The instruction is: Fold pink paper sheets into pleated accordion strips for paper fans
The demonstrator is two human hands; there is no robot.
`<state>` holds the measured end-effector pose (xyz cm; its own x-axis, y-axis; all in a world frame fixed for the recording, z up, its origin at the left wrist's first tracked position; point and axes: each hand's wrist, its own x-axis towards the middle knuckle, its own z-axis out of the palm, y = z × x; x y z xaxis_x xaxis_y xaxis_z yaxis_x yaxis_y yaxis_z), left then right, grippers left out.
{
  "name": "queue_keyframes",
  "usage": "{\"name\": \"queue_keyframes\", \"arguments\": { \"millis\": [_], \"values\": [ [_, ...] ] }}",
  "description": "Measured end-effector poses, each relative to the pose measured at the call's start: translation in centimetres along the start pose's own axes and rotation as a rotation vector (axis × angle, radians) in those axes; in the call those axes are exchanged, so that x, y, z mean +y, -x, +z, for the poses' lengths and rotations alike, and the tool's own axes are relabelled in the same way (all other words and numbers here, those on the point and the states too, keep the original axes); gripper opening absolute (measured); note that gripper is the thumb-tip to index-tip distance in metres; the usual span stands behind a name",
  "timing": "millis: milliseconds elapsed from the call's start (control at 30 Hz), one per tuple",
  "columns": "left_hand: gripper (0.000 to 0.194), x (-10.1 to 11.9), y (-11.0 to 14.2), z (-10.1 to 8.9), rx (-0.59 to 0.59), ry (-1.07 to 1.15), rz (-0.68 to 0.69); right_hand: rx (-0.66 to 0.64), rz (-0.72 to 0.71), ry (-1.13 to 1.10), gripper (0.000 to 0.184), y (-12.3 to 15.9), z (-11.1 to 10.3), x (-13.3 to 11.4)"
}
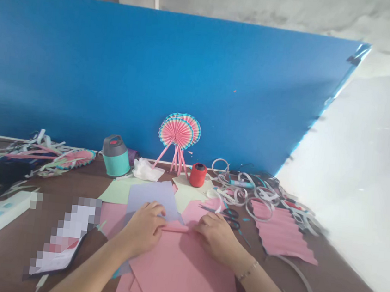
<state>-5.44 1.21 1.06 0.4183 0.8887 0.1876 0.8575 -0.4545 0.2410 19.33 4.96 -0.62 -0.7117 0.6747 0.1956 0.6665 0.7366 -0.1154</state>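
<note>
- One pink sheet (190, 273) lies nearer than the red spool (198, 176), its folded edge (175, 229) running crosswise between left hand (146, 227) and right hand (216, 238).
- Both hands' fingers pinch it, neither nearer.
- Fans (176, 134) stand left of the spool.

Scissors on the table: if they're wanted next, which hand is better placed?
Probably the right hand: the scissors lie just beyond it, farther from the left hand. Both hands are on the folded pink paper, so the right would need freeing first.
</note>
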Motion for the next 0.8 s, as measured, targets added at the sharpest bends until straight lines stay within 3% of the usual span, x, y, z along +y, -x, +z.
{"name": "queue_keyframes", "arguments": {
  "millis": [167, 367, 500, 600, 700, 800],
  "values": [
    [0.02, -0.2, -0.4, 0.6, 0.059, 0.111, 0.003, 0.167, 0.112, -0.486, 0.03, -0.3, 0.6, 0.9],
    [0.023, 0.0, -0.6, 0.4, 0.021, 0.223, -0.09, 0.147, 0.277, -0.738, 0.034, -0.5, 1.4, 1.2],
    [0.029, 0.3, -0.6, 0.0, -0.028, 0.262, -0.109, 0.133, 0.165, -0.776, 0.033, -0.6, 0.6, 0.5],
    [0.03, 0.5, -0.5, 0.1, -0.049, 0.282, -0.096, 0.154, 0.129, -0.687, 0.021, -0.6, 0.4, -0.1],
    [0.028, 0.6, -0.4, 0.4, -0.076, 0.306, -0.074, 0.128, 0.15, -0.563, 0.011, -0.7, 1.0, -0.3],
    [0.026, 0.6, -0.5, 0.4, -0.127, 0.326, -0.08, 0.089, 0.083, -0.478, 0.013, -0.7, 1.8, 0.0]
  ]
}}
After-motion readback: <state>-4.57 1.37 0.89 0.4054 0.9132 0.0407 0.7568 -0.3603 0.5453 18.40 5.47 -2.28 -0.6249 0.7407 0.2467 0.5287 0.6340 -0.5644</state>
